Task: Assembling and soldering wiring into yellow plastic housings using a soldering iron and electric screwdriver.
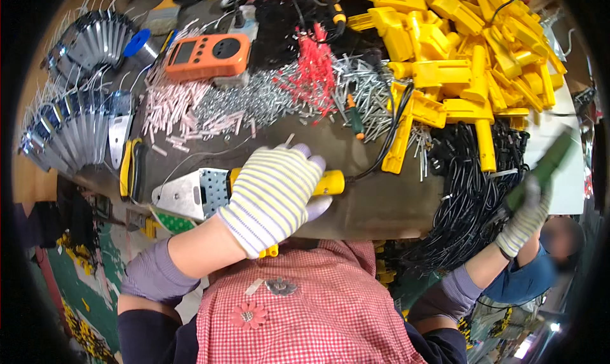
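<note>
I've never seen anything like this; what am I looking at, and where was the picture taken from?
There is no robot here: these are a person's own gloved hands, seen from above by a wide fisheye camera worn on the head, which is why edges bend. The left hand holds a yellow-handled tool with a metal plate at one end. The right hand holds a green object, too blurred to identify. On the table lie yellow plastic parts, black cables, silver metal pieces, pale pink pieces and an orange meter.
</note>
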`<state>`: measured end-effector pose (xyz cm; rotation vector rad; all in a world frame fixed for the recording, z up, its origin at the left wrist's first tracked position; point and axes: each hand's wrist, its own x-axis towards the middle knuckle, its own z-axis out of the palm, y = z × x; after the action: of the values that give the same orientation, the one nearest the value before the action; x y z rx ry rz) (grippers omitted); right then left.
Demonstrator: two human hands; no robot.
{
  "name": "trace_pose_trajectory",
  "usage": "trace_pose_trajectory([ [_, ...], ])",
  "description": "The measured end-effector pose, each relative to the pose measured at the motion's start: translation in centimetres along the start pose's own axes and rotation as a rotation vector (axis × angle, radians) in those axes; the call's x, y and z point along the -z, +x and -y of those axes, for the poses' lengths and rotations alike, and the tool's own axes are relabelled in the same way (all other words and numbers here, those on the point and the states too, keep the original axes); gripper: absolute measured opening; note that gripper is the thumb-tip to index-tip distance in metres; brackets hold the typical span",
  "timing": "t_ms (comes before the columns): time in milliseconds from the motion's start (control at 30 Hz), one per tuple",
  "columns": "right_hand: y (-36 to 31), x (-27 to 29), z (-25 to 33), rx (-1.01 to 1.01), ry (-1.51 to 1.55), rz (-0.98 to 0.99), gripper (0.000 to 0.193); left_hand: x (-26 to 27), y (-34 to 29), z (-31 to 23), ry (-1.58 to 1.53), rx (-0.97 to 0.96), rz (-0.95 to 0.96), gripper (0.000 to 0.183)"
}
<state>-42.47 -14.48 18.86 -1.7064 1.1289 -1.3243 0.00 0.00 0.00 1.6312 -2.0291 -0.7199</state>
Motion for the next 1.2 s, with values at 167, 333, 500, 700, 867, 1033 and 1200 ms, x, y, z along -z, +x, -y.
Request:
trace_pose_trajectory([
  [167, -5.0, -26.2, -6.0, 0.160, 1.074, 0.351, 0.068, 3.6, 0.8, 5.6, 0.199, 0.024, -0.019, 0.035],
  [333, -7.1, -36.8, -4.9, 0.224, 0.846, 0.257, 0.089, 3.9, 1.2, 4.6, 0.261, 0.066, 0.052, 0.035],
  [500, -8.1, -37.8, -7.8, 0.130, 0.562, 0.373, 0.086, 4.7, 1.1, 4.7, 0.287, 0.073, 0.028, 0.020],
  [700, -8.7, -38.9, -6.9, 0.097, 0.538, 0.294, 0.071, 4.2, 0.9, 5.1, 0.268, 0.085, -0.052, 0.021],
  [867, -9.3, -39.4, -6.8, 0.133, 0.418, 0.083, 0.056, 4.0, 1.0, 4.9, 0.259, 0.065, 0.008, 0.046],
  [1033, -9.6, -37.4, -7.9, 0.146, 0.425, 0.104, 0.050, 3.9, 1.1, 5.2, 0.253, 0.096, 0.036, 0.032],
  [1200, -9.1, -35.8, -6.5, 0.130, 0.522, 0.494, 0.072, 3.7, 1.0, 5.0, 0.286, 0.089, 0.047, 0.029],
])
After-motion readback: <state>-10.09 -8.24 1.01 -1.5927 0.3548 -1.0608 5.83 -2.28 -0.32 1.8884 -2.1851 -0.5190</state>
